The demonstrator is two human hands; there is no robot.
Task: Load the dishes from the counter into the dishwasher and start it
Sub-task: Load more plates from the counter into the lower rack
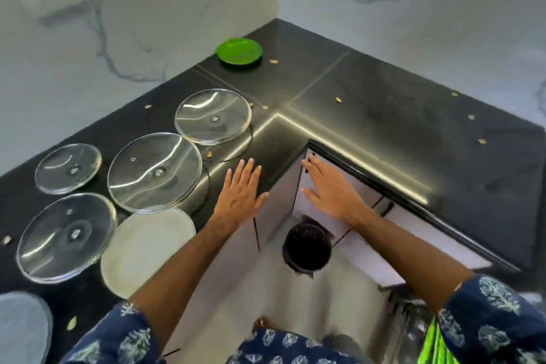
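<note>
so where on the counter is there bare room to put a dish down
Widest bare patch: the right counter wing, only scattered seeds. Another lies between the green plate and the nearest glass lid. The left run is crowded with glass lids and a white plate.

Your hands: left hand (240, 193) and right hand (331, 190) flat, fingers straight.
Counter (384, 109): four glass lids (155, 172), green plate (239, 50).

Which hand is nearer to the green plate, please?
Left, narrowly. The left hand lies open over the counter edge, below the green plate; the right hand reaches the cabinet front, below and right of the plate.
</note>
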